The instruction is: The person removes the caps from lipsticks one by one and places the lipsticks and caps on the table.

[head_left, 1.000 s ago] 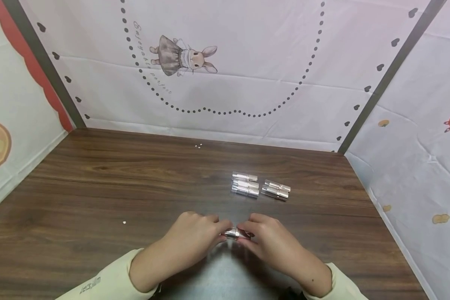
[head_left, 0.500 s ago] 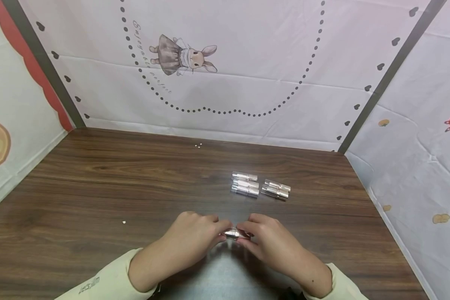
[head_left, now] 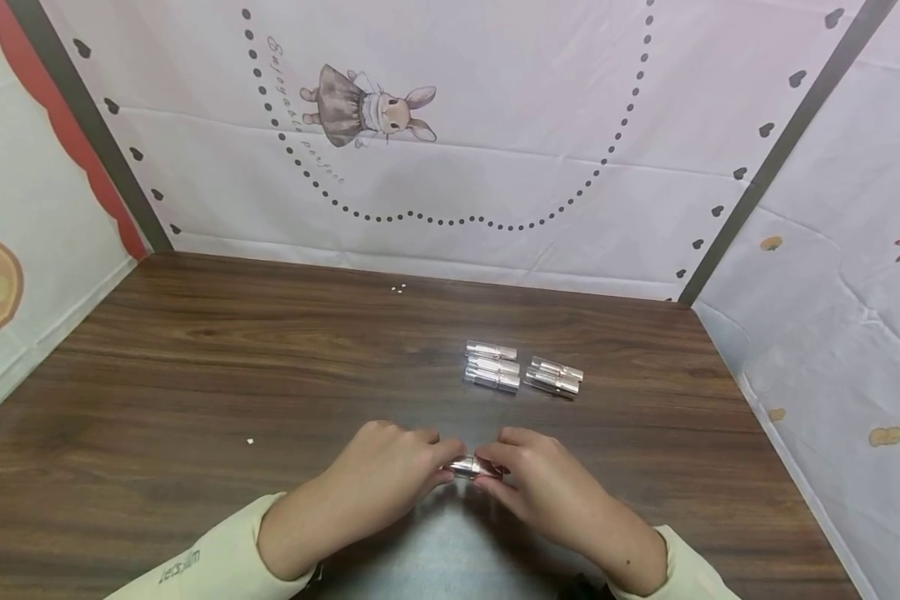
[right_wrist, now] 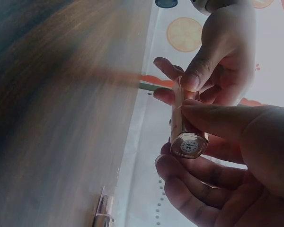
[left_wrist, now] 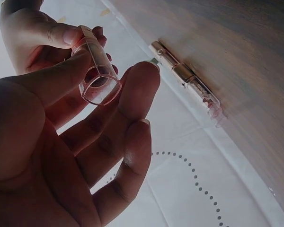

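Note:
Close to the near side of the table, both hands hold one lipstick tube (head_left: 465, 467) lying crosswise between them. My left hand (head_left: 386, 471) pinches its left end, a clear cap (left_wrist: 104, 90) with a dark red inside showing in the left wrist view. The right hand (head_left: 543, 479) grips the other end between thumb and fingers. That end is a shiny rose-gold base (right_wrist: 189, 145), whose bottom carries a round white label facing the right wrist camera. Fingers cover much of the tube's middle.
Beyond the hands, three similar lipsticks (head_left: 492, 367) lie side by side, with two more lipsticks (head_left: 553, 377) to their right. Tiny white bits (head_left: 398, 288) lie at the back, another white bit (head_left: 251, 441) at left. Printed cloth walls (head_left: 495, 183) enclose the table.
The head view has shifted slightly. Both hands keep the same hold on the lipstick tube, and the lipsticks on the table stay in place.

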Demonstrator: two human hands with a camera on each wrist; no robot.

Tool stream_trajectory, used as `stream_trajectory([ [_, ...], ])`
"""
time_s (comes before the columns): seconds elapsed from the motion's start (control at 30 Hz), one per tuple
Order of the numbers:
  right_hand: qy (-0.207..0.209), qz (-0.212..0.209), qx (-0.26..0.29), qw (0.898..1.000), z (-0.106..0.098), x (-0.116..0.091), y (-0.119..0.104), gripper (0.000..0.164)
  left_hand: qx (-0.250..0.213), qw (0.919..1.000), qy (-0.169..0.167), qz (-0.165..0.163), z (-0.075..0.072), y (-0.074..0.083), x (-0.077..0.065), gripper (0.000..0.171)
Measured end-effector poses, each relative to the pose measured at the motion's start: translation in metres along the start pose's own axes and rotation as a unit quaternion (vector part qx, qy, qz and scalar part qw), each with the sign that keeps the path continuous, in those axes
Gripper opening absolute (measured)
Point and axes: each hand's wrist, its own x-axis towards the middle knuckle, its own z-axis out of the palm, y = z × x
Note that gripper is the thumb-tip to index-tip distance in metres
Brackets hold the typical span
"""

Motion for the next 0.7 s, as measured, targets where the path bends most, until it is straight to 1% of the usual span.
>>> stream_trajectory([
  [0.2,0.012,-0.026,0.004,1.000,-0.0007,-0.0005,0.0024,0.015,-0.011,0.9998,-0.006,0.015,-0.0014,-0.0022,0.0009,0.016],
  [0.27,0.013,-0.029,0.004,0.999,-0.0004,-0.0012,0.0029,0.015,-0.010,0.9998,-0.003,0.017,-0.0006,-0.0021,0.0002,0.016],
  [0.4,0.014,-0.026,0.003,1.000,-0.0008,-0.0014,0.0029,0.014,-0.004,0.9999,0.001,0.014,-0.0003,-0.0016,-0.0008,0.016],
  [0.57,0.010,-0.021,-0.001,1.000,-0.0008,-0.0017,0.0028,0.015,-0.007,0.9999,-0.007,0.007,-0.0011,-0.0001,-0.0014,0.018],
  [0.7,0.015,-0.035,-0.004,0.999,-0.0011,-0.0020,0.0040,0.015,-0.010,0.9999,-0.008,0.006,-0.0014,0.0000,-0.0012,0.017],
])
